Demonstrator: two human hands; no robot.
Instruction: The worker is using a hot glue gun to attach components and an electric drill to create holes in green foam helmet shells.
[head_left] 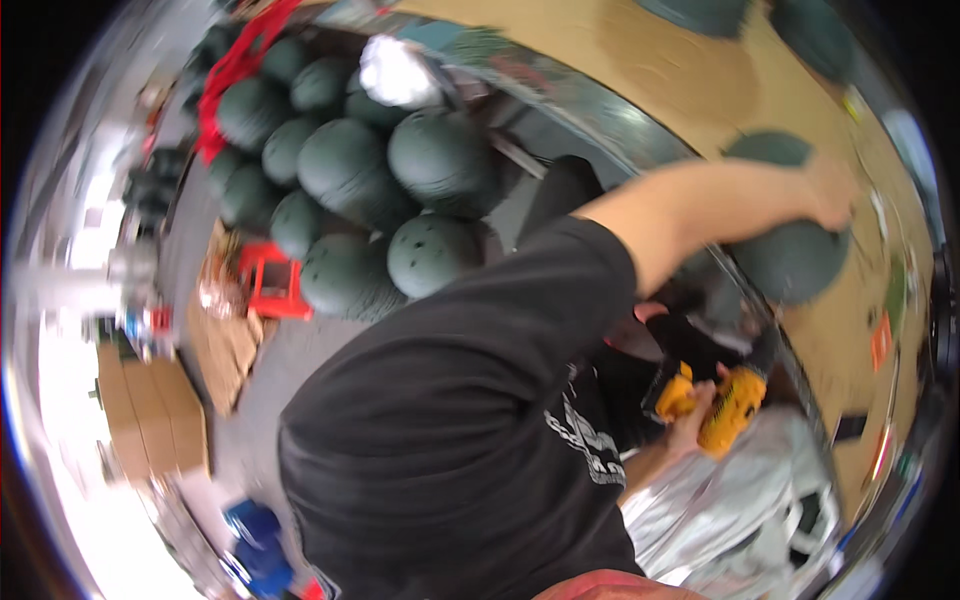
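My left arm reaches across a dark green, rounded helmet shell [790, 265] on the tan worktop. At its far edge my left hand [832, 192] touches it or hovers just over it. Motion smears the fingers, so their grip cannot be made out. My right hand [690, 425], lower in the view and close to my body, is wrapped round a yellow and black cordless drill [733, 410]. The drill's dark front end points toward the worktop edge, beside the shell. Part of the shell is hidden behind my forearm.
More green shells [342, 165], some with small holes, are piled beyond my left shoulder, near a red stool [275, 285]. Others [815, 38] rest farther along the worktop [660, 55]. Grey-white sheeting [740, 505] lies below the drill. Cardboard boxes [150, 415] stand on the floor.
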